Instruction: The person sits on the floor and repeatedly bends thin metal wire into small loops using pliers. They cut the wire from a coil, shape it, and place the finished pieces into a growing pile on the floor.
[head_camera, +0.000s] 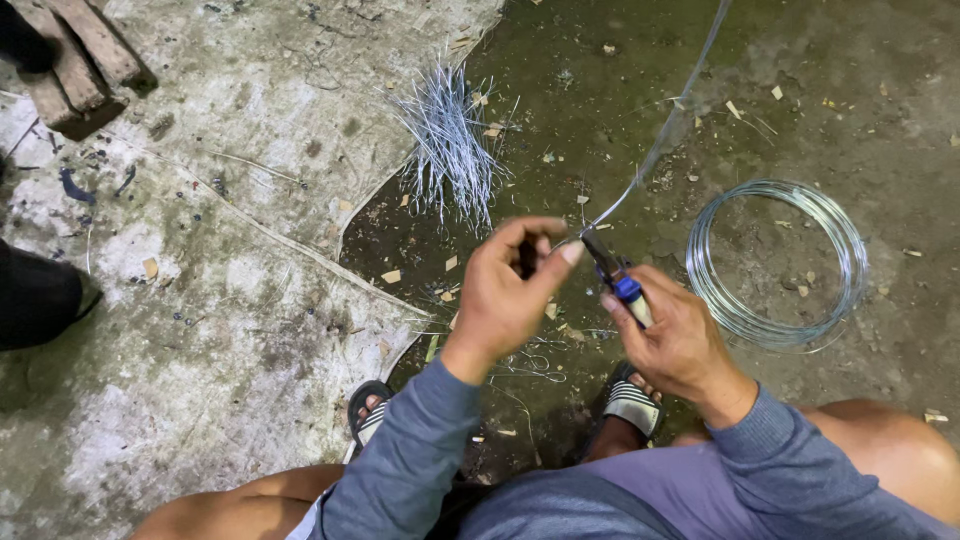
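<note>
My left hand (510, 285) pinches the end of a thin silver wire (655, 150) between thumb and fingers. The wire runs up and right out of the top of the view. My right hand (675, 335) grips pliers (615, 275) with blue handles, and their dark jaws meet the wire right beside my left fingertips. A pile of short cut wire pieces (450, 145) lies on the ground beyond my hands. A coil of silver wire (775, 265) lies on the ground to the right.
I squat on a dirty concrete floor with sandalled feet (630, 405) below my hands. Wooden blocks (75, 55) lie at the top left. A dark object (35, 295) sits at the left edge. Small wood chips are scattered about.
</note>
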